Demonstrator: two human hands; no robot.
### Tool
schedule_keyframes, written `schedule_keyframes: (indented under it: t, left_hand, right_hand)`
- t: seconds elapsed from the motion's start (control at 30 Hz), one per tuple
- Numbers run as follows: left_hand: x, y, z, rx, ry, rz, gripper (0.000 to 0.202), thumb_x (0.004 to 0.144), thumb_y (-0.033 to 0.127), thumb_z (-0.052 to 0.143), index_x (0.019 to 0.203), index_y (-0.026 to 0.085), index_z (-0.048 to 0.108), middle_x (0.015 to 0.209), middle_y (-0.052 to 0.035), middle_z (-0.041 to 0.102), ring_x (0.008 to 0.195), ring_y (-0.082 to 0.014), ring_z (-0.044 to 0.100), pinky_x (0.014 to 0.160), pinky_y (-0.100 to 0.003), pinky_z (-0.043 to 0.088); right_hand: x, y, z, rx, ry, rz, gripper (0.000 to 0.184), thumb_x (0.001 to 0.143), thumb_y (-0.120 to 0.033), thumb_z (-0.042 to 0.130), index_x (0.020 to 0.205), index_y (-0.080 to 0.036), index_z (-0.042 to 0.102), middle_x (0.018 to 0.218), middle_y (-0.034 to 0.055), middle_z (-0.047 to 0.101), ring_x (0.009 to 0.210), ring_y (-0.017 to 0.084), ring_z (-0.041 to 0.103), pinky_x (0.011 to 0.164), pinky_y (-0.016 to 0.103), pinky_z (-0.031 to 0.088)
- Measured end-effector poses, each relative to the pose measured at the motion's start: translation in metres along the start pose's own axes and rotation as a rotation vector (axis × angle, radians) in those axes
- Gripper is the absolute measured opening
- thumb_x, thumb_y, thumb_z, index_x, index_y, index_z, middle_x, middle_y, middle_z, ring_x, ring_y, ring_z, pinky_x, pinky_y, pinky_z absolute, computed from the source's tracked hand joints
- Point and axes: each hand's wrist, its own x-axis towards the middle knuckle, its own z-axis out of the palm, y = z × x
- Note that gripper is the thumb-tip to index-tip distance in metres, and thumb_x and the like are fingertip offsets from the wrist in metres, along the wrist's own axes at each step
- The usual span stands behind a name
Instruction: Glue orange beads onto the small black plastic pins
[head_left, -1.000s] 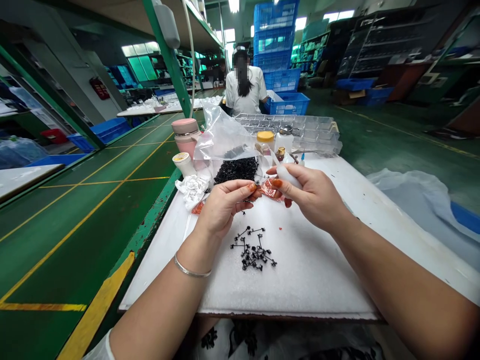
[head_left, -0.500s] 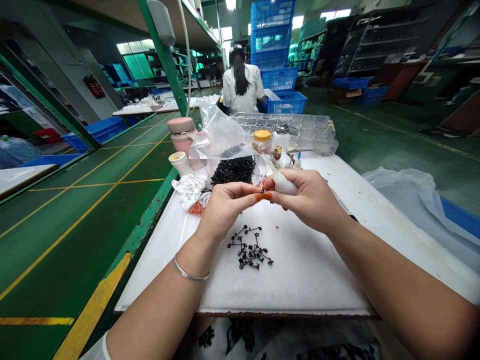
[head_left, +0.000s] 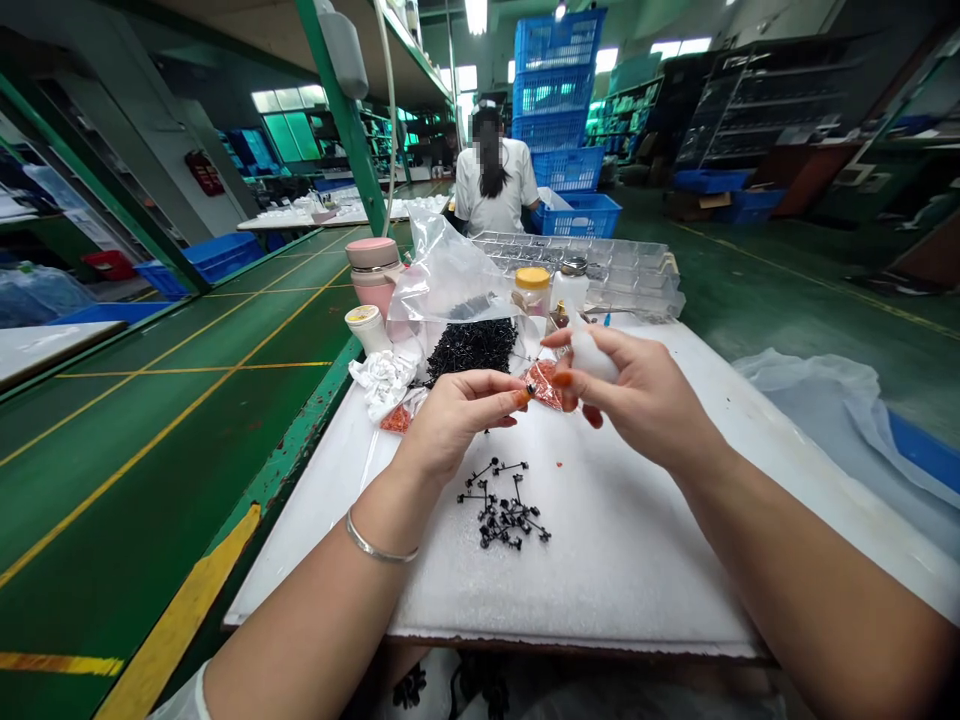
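My left hand (head_left: 457,412) pinches a small black part (head_left: 530,389) between thumb and fingertips; most of it is hidden. In my right hand (head_left: 637,395) is a white squeeze bottle (head_left: 592,358), its narrow end pointing up and away. The two hands are apart, with a bag of small orange pieces (head_left: 546,384) on the table behind the gap. Below them a loose cluster of small black stemmed parts (head_left: 506,518) lies on the white table (head_left: 622,560). Beyond my left hand a clear plastic bag (head_left: 442,275) stands over a heap of black parts (head_left: 472,348).
Crumpled white tissue (head_left: 382,378), a white tub (head_left: 366,328) and a pink flask (head_left: 373,275) stand at the left. A yellow-lidded jar (head_left: 532,292) and clear compartment trays (head_left: 630,270) are at the back. A seated person (head_left: 495,190) is farther off, beside stacked blue crates (head_left: 559,100).
My right hand has drawn away to the right from my left fingertips, with the white bottle still in it. My left hand still pinches the black part. The camera view has shifted slightly.
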Motion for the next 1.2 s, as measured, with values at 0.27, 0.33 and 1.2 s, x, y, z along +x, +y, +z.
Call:
schedule_keyframes:
  t: [0.27, 0.33, 1.2]
  left_hand:
    - [0.0, 0.001, 0.001, 0.007, 0.089, 0.065, 0.018, 0.069, 0.032, 0.083, 0.081, 0.02, 0.078, 0.079, -0.0025, 0.073, 0.074, -0.0115, 0.061, 0.071, -0.024, 0.047]
    - [0.0, 0.002, 0.001, 0.046, 0.107, 0.108, 0.019, 0.069, 0.032, 0.083, 0.081, 0.019, 0.078, 0.078, -0.0034, 0.073, 0.071, -0.0119, 0.06, 0.069, -0.025, 0.046]
    - [-0.005, 0.002, 0.004, 0.249, 0.129, 0.275, 0.016, 0.074, 0.034, 0.079, 0.082, 0.02, 0.079, 0.084, -0.0043, 0.076, 0.08, -0.0169, 0.066, 0.08, -0.03, 0.05]
  right_hand:
    - [0.001, -0.002, -0.028, 0.021, -0.008, -0.005, 0.036, 0.09, -0.051, 0.058, 0.107, -0.021, 0.065, 0.091, 0.0062, 0.069, 0.067, 0.013, 0.061, 0.052, 0.025, 0.047]
    - [0.001, -0.002, -0.033, 0.075, 0.054, 0.021, 0.034, 0.085, -0.05, 0.066, 0.105, -0.023, 0.061, 0.089, 0.0053, 0.07, 0.065, 0.014, 0.061, 0.048, 0.025, 0.045]
    - [-0.002, 0.004, -0.018, 0.195, 0.393, -0.177, 0.028, 0.078, -0.053, 0.072, 0.078, -0.025, 0.066, 0.064, 0.0001, 0.052, 0.052, 0.014, 0.036, 0.05, 0.031, 0.022]
